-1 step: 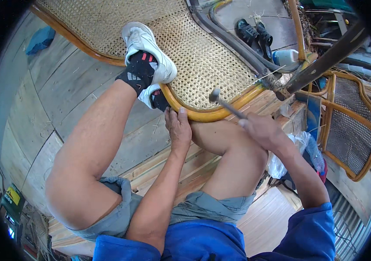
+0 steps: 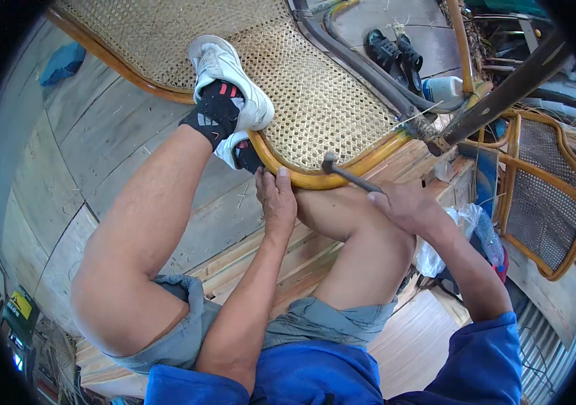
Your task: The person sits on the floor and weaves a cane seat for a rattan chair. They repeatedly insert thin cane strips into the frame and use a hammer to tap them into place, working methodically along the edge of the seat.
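A rattan chair [image 2: 342,101] with woven cane mesh lies across the top middle, its yellow-brown rim [image 2: 332,181] curving toward me. My left hand [image 2: 278,199] is closed around the rim's near left corner, the thumb on top; some fingers are hidden beneath. A hammer [image 2: 357,178] is gripped in my right hand [image 2: 406,206], above my right thigh. Its small dark head is at the near rim, beside the cane mesh; I cannot tell whether it touches. One white shoe [image 2: 234,81] rests on the mesh, and the other is partly hidden beneath it.
Dark poles [image 2: 504,98] cross the upper right. Black sandals [image 2: 396,54] and a white bottle [image 2: 442,89] lie beyond the chair. Another cane-panelled frame [image 2: 548,189] stands at right, near a clear plastic bag [image 2: 487,236]. Wooden boards [image 2: 247,263] lie under me; a blue cloth-like piece [image 2: 63,63] is on the floor.
The hammer's head has dropped slightly toward the rim and moved a little left, with a small turn of my right hand. My left hand and the chair stay put.
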Demonstrator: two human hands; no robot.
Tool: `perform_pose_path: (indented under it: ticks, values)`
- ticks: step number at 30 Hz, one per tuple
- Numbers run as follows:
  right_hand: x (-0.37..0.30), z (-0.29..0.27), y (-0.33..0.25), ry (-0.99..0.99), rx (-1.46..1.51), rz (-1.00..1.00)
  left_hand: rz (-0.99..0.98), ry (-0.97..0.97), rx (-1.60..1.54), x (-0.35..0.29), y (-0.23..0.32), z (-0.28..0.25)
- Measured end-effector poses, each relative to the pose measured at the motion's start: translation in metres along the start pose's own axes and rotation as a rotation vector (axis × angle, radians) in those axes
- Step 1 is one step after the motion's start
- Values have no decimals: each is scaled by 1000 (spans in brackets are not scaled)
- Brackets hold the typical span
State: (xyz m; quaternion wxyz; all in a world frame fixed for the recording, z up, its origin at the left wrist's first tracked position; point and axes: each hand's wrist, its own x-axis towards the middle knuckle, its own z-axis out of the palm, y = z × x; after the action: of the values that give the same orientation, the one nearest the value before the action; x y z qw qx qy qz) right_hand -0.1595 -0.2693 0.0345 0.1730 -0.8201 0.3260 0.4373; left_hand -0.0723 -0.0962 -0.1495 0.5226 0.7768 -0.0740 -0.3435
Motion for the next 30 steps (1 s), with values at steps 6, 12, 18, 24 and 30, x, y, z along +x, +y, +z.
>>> perform_pose_path:
  ticks: [6, 12, 18, 24, 30]
  values:
    - [-9, -12, -10, 151, 159, -26, 9, -4, -5, 2, -2, 0]
    - [-3, -2, 5, 146, 71, -85, 6, 23, 1, 3, -5, 1]
    - [-5, 1, -2, 110, 13, -27, 6, 17, -9, 1, -2, 1]
    - [-8, -17, -7, 99, 192, -29, 33, 47, -25, 2, 1, 1]
    - [-1, 7, 15, 144, 74, -88, 41, 16, -18, 3, -3, 1]
